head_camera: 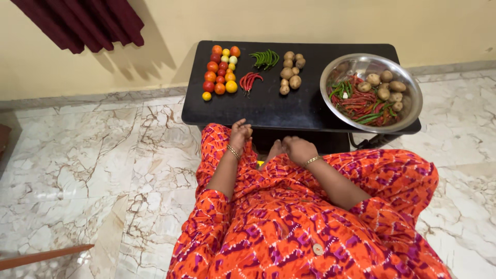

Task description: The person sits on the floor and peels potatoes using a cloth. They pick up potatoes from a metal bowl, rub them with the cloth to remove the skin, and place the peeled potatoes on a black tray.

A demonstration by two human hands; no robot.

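Person sits on the marble floor (93, 170) in an orange-purple print dress, low black table (268, 106) just ahead of both hands.

Left hand (239, 135): resting on the knee, right below the table's near edge, fingers loosely curled, nothing in it. Up and a bit left of it, at the table's far side, tomatoes (220, 72) in neat columns, red, orange, a few yellow. Just right of those, straight ahead of the left hand, a small bunch of red chillies (249, 81), w/ green chillies (265, 58) further back.

Right hand (298, 150): on the lap, close to the left one, fingers folded down, relaxed, empty as far as I can see. Ahead of it, betw. the two hands' lines, a little group of potatoes (291, 70), sorted apart from the rest.

Far right of the right hand: steel bowl (408, 111) overhanging the table's right end, holding mixed red + green chillies and more potatoes, unsorted.

My read: sorting is partway, the bowl's contents left to go. To do it well, I'd say reach w/ the right hand since the bowl's on that side, lift potatoes first (easy grip), then pick chillies by the stem, one colour at a time, keeping piles apart. The bowl looks a bit off the edge, so steady it.
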